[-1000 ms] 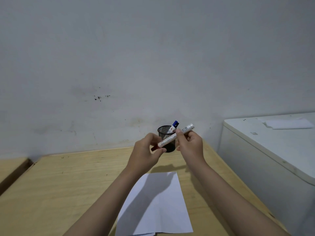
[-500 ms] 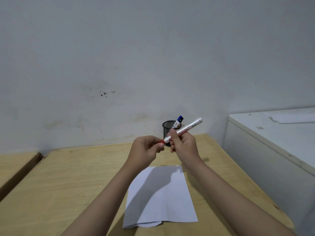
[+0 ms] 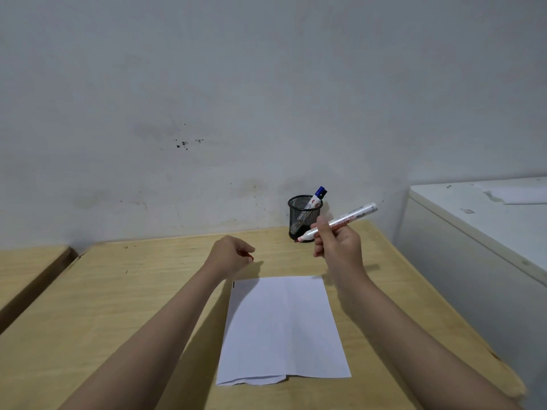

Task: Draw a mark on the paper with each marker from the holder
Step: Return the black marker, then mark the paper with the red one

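Observation:
My right hand (image 3: 339, 244) grips a white marker (image 3: 349, 218) with red lettering, its uncapped red tip pointing down-left above the table. My left hand (image 3: 229, 254) is closed around the marker's red cap (image 3: 251, 257), of which only a sliver shows. A white sheet of paper (image 3: 284, 329) lies on the table between my arms, with a short black mark (image 3: 233, 284) at its far left corner. Behind it against the wall stands a black mesh holder (image 3: 303, 217) holding a blue-capped marker (image 3: 318, 196).
The wooden table (image 3: 118, 306) ends at the wall. A second wooden surface (image 3: 26, 267) lies to the left across a gap. A white cabinet (image 3: 479, 232) stands close on the right, with a paper on top.
My hands have pulled apart: the cap came off the red marker and stays in my left hand, which dropped left. My right hand swung the marker out to the right.

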The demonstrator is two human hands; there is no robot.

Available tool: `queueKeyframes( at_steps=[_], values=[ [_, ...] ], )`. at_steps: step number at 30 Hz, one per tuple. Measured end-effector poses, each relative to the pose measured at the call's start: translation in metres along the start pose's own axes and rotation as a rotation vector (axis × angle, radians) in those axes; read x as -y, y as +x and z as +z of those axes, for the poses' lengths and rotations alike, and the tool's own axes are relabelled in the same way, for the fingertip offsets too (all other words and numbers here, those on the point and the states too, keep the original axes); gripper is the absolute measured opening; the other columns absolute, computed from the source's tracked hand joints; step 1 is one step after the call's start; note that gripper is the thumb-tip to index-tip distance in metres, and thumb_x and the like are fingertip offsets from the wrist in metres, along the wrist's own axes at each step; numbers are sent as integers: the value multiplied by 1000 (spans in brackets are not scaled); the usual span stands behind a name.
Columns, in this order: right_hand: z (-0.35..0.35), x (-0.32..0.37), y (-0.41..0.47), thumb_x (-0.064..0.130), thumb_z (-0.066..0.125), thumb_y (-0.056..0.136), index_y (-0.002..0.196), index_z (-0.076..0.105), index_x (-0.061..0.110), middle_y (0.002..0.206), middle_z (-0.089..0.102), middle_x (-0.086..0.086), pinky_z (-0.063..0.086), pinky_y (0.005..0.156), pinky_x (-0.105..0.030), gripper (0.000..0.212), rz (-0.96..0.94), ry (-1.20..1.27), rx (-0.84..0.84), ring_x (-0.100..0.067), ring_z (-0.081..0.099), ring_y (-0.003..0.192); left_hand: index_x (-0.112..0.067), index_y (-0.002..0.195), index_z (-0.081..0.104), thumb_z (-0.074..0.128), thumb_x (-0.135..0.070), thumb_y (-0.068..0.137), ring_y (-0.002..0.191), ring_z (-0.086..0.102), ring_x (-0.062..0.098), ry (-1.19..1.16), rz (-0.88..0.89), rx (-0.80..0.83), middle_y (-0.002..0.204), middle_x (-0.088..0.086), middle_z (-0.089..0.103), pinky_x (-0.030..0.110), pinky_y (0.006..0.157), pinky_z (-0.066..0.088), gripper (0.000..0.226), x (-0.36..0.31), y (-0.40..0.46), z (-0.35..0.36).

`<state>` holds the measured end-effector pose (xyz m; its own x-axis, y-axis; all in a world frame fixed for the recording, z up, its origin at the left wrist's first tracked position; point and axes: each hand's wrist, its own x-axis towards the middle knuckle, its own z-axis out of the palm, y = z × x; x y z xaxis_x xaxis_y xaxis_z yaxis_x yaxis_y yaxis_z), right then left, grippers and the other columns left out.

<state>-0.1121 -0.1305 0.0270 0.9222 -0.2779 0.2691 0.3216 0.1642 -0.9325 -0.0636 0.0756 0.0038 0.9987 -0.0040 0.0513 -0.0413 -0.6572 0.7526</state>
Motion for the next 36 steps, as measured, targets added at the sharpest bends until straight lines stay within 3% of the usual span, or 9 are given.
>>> queueKeyframes(
  at_steps=[6, 11, 13, 16, 18, 21, 25, 29, 36],
  values=[
    [10, -20, -8, 23, 62, 89, 67, 60, 6, 48, 51, 7, 39, 48, -25, 28, 20, -59, 59, -10, 42, 44, -10, 105, 68, 70, -2, 68, 86, 64, 21, 42, -76, 37, 94, 10, 71, 21, 70, 44, 38, 21, 19, 12],
    [22, -29, -2, 23, 66, 86, 66, 59, 7, 49, 53, 6, 41, 49, -26, 26, 22, -100, 94, -11, 45, 43, -6, 115, 57, 74, 3, 67, 82, 66, 25, -193, -132, 56, 99, 21, 65, 24, 64, 57, 52, 30, 22, 15],
    [27, -31, -2, 22, 67, 84, 63, 60, 10, 49, 55, 5, 43, 49, -28, 26, 25, -113, 96, -11, 48, 43, -7, 116, 55, 71, 0, 73, 82, 65, 23, -261, -126, 38, 100, 20, 65, 19, 57, 54, 47, 34, 15, 12],
    [37, -34, -5, 21, 71, 82, 70, 64, 8, 51, 63, 5, 49, 46, -26, 18, 73, -110, 118, -12, 57, 43, -11, 106, 60, 73, -13, 75, 84, 64, 21, -257, -72, -15, 93, 8, 66, 21, 67, 50, 33, 43, 1, 1],
    [47, -35, -6, 20, 73, 80, 78, 64, 9, 62, 70, 1, 53, 46, -26, 14, 138, -90, 143, -13, 63, 48, -16, 98, 64, 77, -19, 71, 82, 63, 18, -220, -44, 28, 95, 4, 65, 20, 68, 48, 31, 48, -13, -7],
    [64, -43, -6, 13, 72, 80, 74, 59, 10, 63, 70, -4, 56, 48, -27, 15, 228, -70, 158, -15, 66, 52, -26, 92, 65, 83, -30, 59, 79, 60, 13, -138, -53, 121, 95, 0, 65, 19, 69, 51, 37, 55, -32, -14],
    [84, -62, -10, 5, 69, 78, 71, 50, 11, 60, 66, -11, 54, 48, -28, 22, 333, -66, 156, -16, 65, 49, -47, 85, 59, 74, -54, 51, 95, 53, 7, 152, 54, 117, 104, -13, 57, 38, 96, 38, 38, 65, -38, -14],
    [88, -84, -18, 15, 74, 78, 68, 50, 9, 59, 65, -13, 56, 53, -36, 26, 336, -104, 101, -19, 65, 48, -49, 90, 62, 73, -60, 51, 101, 49, 9, 199, 90, 96, 102, -16, 50, 34, 89, 24, 41, 72, -37, -15],
    [89, -97, -20, 5, 69, 78, 66, 49, 4, 58, 64, -19, 53, 48, -34, 24, 279, -156, 73, -27, 65, 49, -50, 85, 68, 59, -75, 43, 104, 42, 5, 210, 123, 16, 99, -17, 49, 31, 86, 20, 50, 82, -32, -16]
  ],
)
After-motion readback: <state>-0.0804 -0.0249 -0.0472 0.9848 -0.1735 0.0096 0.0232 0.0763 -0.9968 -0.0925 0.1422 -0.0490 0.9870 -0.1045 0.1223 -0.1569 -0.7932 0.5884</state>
